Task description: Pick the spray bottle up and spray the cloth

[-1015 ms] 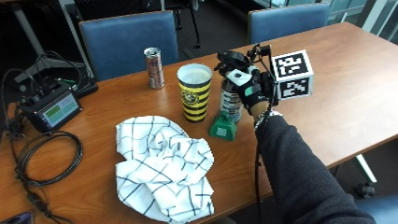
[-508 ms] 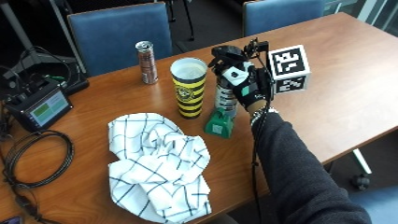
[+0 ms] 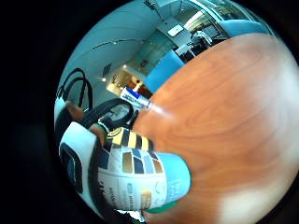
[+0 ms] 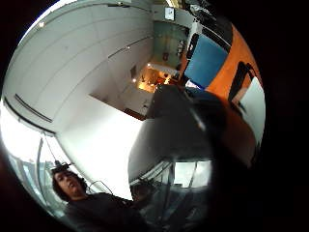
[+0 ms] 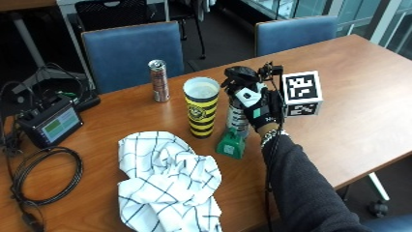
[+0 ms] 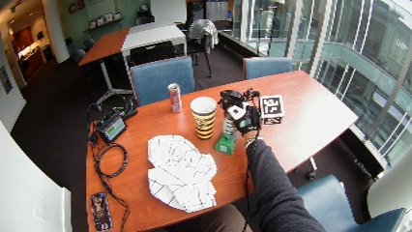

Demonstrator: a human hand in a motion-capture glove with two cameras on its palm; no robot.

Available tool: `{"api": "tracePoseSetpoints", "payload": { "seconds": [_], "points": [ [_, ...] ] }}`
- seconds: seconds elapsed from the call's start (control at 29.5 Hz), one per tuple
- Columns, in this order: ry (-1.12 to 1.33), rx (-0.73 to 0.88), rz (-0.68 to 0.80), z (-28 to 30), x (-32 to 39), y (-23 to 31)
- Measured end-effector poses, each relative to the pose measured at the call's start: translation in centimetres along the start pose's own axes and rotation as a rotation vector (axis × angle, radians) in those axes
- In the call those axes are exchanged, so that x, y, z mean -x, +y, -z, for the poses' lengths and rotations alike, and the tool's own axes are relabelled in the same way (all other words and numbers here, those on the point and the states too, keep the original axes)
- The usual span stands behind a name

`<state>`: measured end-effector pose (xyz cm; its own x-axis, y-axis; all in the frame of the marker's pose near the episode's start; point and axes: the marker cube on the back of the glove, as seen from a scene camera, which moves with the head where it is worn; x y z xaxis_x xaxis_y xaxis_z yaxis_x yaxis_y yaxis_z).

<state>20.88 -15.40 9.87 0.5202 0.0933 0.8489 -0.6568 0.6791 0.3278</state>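
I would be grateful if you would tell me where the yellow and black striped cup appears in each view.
Outside view: striped cup stands upright on the table, beside the spray bottle.
Wide outside view: cup at table centre, beside the bottle.
Little finger side palm view: cup close by the palm.
Thumb side palm view: not visible.
Shared landmark: drink can.

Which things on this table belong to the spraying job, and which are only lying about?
For the job: spray bottle, gripped by the gloved right hand; checked cloth, lying crumpled on the table.

Lying about: yellow-and-black striped cup; drink can; small device with a screen; coiled black cable.
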Motion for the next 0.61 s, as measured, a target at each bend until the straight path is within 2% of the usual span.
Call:
{"api": "tracePoseSetpoints", "payload": {
  "seconds": [0.24,0.61],
  "points": [
    [-0.004,-0.015,-0.040,1.5,-2.5,1.6],
    [0.087,0.059,0.104,3.7,5.8,-3.1]
  ]
}}
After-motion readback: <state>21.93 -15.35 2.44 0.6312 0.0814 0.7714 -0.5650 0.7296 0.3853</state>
